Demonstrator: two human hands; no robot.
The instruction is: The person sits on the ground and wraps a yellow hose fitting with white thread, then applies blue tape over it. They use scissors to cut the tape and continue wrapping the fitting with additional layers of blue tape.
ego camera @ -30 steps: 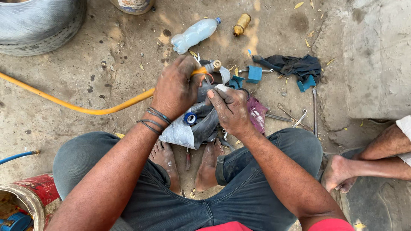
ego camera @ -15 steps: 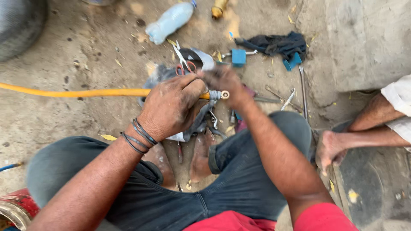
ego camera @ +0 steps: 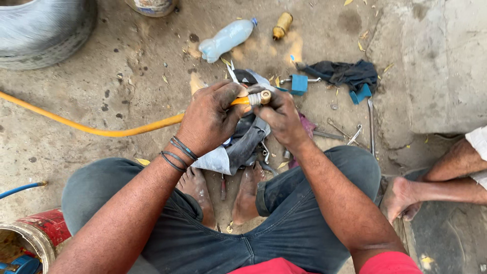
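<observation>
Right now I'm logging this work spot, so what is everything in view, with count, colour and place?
Flexible rubber hose: one, yellow-orange, across the ground from the left to the hands.
Metal hose fitting: one, pale brass, on the hose end between the hands.
Plastic bottle: one, clear bluish, lying at top centre.
Small brass cylinder: one, golden, right of the bottle.
Crumpled cloth: one, dark, upper right.
Blue blocks: two, beside the cloth.
Rubber tyre: one, grey, top left.
Red drum: one, bottom left.
Another person's foot: right edge.
Left hand: grips the hose.
Right hand: at the fitting.
</observation>
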